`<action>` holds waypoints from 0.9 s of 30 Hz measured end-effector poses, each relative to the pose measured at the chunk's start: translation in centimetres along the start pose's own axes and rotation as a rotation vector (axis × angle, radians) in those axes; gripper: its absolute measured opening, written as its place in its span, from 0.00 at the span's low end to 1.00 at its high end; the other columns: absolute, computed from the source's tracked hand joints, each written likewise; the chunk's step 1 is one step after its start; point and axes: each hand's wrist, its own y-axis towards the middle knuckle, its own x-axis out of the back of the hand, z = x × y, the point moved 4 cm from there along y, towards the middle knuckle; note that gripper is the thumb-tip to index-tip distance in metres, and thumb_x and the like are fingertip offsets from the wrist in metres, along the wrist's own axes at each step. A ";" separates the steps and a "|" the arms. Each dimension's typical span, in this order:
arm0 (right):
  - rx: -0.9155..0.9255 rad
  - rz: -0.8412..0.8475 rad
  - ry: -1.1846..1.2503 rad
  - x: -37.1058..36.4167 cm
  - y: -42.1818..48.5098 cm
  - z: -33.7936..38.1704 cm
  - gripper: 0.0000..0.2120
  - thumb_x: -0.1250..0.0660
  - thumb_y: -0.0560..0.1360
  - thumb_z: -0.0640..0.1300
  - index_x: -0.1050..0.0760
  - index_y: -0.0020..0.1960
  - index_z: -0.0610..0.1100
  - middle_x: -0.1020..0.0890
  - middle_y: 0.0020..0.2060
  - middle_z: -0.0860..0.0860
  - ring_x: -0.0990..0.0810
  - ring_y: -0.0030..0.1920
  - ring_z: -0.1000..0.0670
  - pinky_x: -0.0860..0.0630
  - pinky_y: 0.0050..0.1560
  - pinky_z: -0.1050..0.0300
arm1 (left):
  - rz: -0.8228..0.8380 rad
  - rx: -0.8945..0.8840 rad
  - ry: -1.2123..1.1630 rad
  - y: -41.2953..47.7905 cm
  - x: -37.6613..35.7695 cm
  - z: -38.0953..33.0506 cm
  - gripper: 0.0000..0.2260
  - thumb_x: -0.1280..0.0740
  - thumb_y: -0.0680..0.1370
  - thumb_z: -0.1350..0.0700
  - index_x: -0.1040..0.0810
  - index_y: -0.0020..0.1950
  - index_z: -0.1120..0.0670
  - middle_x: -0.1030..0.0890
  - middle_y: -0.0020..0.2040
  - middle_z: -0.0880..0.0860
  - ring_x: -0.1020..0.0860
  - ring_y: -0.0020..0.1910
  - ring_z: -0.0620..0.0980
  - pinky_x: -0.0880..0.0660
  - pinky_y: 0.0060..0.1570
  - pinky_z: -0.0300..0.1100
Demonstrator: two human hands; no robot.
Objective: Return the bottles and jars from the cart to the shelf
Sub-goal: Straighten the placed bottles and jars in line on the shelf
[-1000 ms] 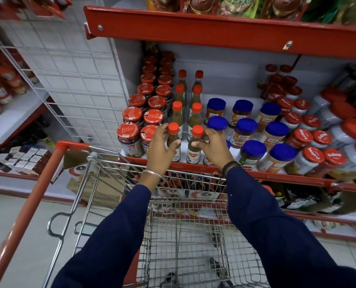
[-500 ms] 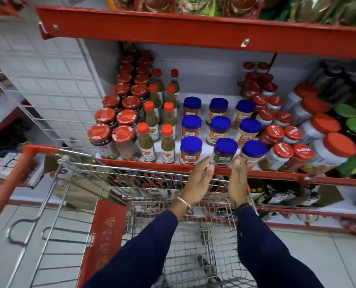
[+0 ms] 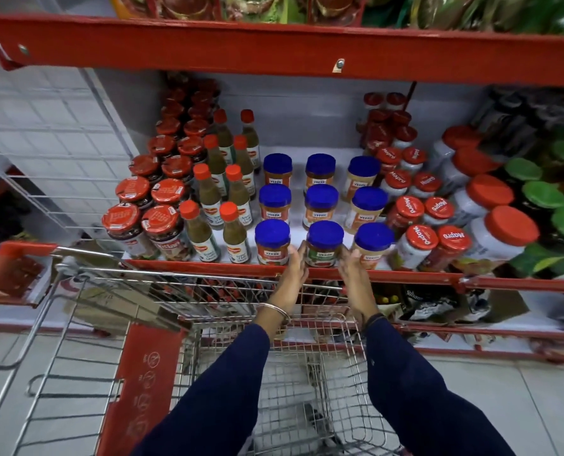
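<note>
Fingers of the left hand and the right hand press either side of a blue-lidded jar, gripping it; it stands at the shelf front edge, above the cart.

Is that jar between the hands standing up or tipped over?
Upright. The jar stands on the shelf edge, blue lid on top, label facing out.

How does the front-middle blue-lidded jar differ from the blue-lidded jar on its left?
The front-middle jar has a green label band and sits between the left hand and right hand; the front-left jar has an orange-red label and stands untouched. Both are upright at the shelf edge, with matching blue lids.
</note>
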 end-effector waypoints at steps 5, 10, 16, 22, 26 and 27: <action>0.001 0.025 -0.052 0.3 0.1 -0.2 0.41 0.54 0.62 0.80 0.36 0.68 0.60 0.29 0.66 0.54 0.31 0.69 0.52 0.38 0.72 0.50 | -0.021 -0.029 0.061 0.4 0.3 0.4 0.58 0.51 0.54 0.18 0.50 0.76 0.50 0.45 0.77 0.52 0.47 0.76 0.50 0.47 0.74 0.49; 0.046 -0.055 -0.146 1.9 -0.9 -1.1 0.26 0.53 0.70 0.74 0.30 0.59 0.64 0.24 0.65 0.49 0.26 0.66 0.49 0.32 0.69 0.41 | -0.249 -0.129 0.127 -0.3 0.0 1.1 0.35 0.54 0.69 0.25 0.35 0.68 0.42 0.32 0.70 0.48 0.33 0.68 0.46 0.36 0.69 0.50; 0.154 -0.427 0.003 7.4 -2.9 -2.5 0.31 0.48 0.72 0.66 0.33 0.66 0.47 0.27 0.66 0.46 0.27 0.64 0.48 0.30 0.66 0.47 | -0.437 -0.217 0.074 -2.3 -5.1 2.2 0.07 0.50 0.81 0.46 0.33 0.50 0.38 0.29 0.52 0.41 0.30 0.49 0.32 0.34 0.49 0.34; 0.049 -0.142 0.015 8.4 -0.2 -2.1 0.48 0.53 0.63 0.79 0.42 0.74 0.50 0.37 0.75 0.50 0.38 0.73 0.53 0.42 0.73 0.51 | -0.140 -0.169 0.103 0.5 -9.4 1.6 0.26 0.58 0.76 0.36 0.42 0.71 0.44 0.37 0.70 0.43 0.38 0.69 0.41 0.40 0.70 0.44; 0.008 -0.050 0.055 8.7 0.3 -1.2 0.52 0.52 0.61 0.81 0.41 0.74 0.47 0.35 0.73 0.50 0.36 0.71 0.55 0.40 0.70 0.59 | -0.102 -0.099 0.029 1.1 -9.9 0.5 0.40 0.57 0.67 0.25 0.44 0.73 0.45 0.36 0.70 0.44 0.36 0.68 0.42 0.39 0.67 0.44; 0.007 -0.045 0.061 8.9 0.3 -1.0 0.53 0.51 0.60 0.81 0.41 0.74 0.47 0.34 0.71 0.51 0.35 0.70 0.56 0.39 0.68 0.61 | -0.094 -0.089 0.016 1.3 -9.9 0.6 0.44 0.56 0.64 0.23 0.45 0.74 0.46 0.36 0.70 0.45 0.37 0.69 0.43 0.39 0.67 0.44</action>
